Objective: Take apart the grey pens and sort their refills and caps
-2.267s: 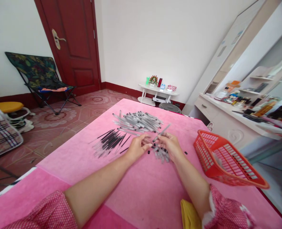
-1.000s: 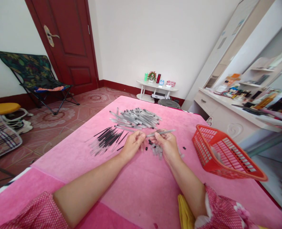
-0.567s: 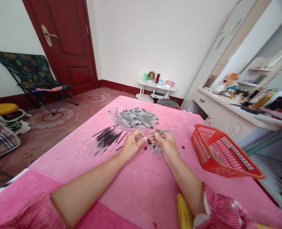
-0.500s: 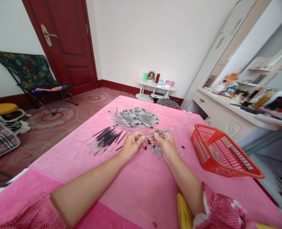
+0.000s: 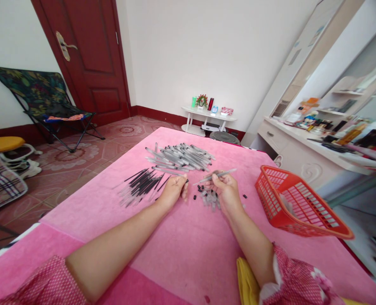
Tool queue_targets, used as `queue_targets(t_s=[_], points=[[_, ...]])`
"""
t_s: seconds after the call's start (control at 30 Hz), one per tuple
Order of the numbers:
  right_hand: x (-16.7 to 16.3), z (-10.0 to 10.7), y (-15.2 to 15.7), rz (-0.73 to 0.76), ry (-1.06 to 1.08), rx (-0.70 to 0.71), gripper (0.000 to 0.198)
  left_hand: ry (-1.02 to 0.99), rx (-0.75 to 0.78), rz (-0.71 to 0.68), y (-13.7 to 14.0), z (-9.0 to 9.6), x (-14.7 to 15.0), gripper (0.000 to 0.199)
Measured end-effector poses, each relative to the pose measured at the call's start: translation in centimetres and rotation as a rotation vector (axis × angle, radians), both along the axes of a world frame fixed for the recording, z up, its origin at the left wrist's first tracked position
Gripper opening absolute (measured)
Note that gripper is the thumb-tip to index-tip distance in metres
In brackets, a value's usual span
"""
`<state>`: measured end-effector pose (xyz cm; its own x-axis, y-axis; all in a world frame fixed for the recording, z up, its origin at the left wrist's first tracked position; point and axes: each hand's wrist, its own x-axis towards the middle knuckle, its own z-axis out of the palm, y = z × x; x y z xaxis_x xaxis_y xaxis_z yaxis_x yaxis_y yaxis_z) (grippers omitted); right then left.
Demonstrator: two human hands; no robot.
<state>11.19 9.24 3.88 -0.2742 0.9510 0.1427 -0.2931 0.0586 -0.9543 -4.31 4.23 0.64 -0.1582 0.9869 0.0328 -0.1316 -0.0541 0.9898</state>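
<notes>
In my right hand [image 5: 224, 184] is a clear grey pen [image 5: 227, 172], pinched between thumb and fingers. Its thin end points left toward my left hand [image 5: 175, 188], which is closed with a small black plug [image 5: 187, 181] showing at the fingertips. The two hands are apart. Beneath my right hand lie translucent grey pen caps [image 5: 211, 200] and several loose black plugs [image 5: 194, 197]. Left of my left hand, black pen refills [image 5: 143, 183] are spread in a bunch. Beyond both hands sits a heap of grey pens [image 5: 184, 156].
A red plastic basket [image 5: 270, 203] stands on the pink tablecloth [image 5: 190, 245] at the right, with something pale inside. Yellow cloth [image 5: 247, 281] lies by my right forearm. A cluttered dresser [image 5: 302, 148] is at the right, a folding chair [image 5: 41, 97] at the far left.
My hands have drawn apart, the left slightly left and the right slightly right with the pen. A black plug now shows at my left fingertips.
</notes>
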Motion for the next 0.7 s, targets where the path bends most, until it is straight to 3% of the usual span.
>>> queue_targets(t_s=[0.17, 0.7], points=[[0.38, 0.14, 0.17, -0.092, -0.010, -0.048, 0.026, -0.019, 0.032, 0.053, 0.18, -0.39, -0.05, 0.044], [-0.17, -0.26, -0.26, -0.009, -0.053, -0.028, 0.028, 0.105, 0.042, -0.004, -0.07, -0.34, 0.10, 0.039]])
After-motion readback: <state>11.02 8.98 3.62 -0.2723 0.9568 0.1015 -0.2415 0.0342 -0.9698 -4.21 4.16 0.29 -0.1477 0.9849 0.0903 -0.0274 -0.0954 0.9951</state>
